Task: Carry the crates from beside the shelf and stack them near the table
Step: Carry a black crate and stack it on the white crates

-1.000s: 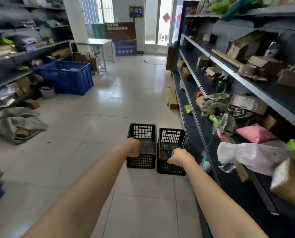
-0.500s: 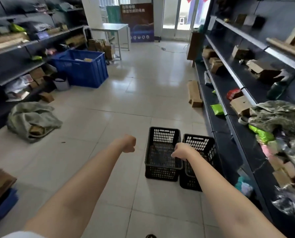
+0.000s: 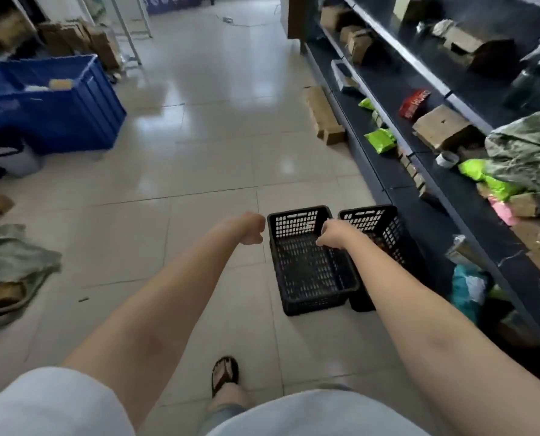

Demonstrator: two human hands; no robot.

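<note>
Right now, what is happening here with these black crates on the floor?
A person is bending toward two black crates that stand side by side on the tiled floor, beside the dark shelf. The right hand reaches over the left crate, near its right rim; whether it grips yet is unclear. The left hand hangs in a loose fist just left of it. The right crate is untouched. Nothing is lifted yet.

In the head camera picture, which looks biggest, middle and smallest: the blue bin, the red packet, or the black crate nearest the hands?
1. Blue plastic bin, though it is partly cut off.
2. Black plastic mesh crate; being nearer the camera enlarges it.
3. Red snack packet, clearly smallest.
</note>
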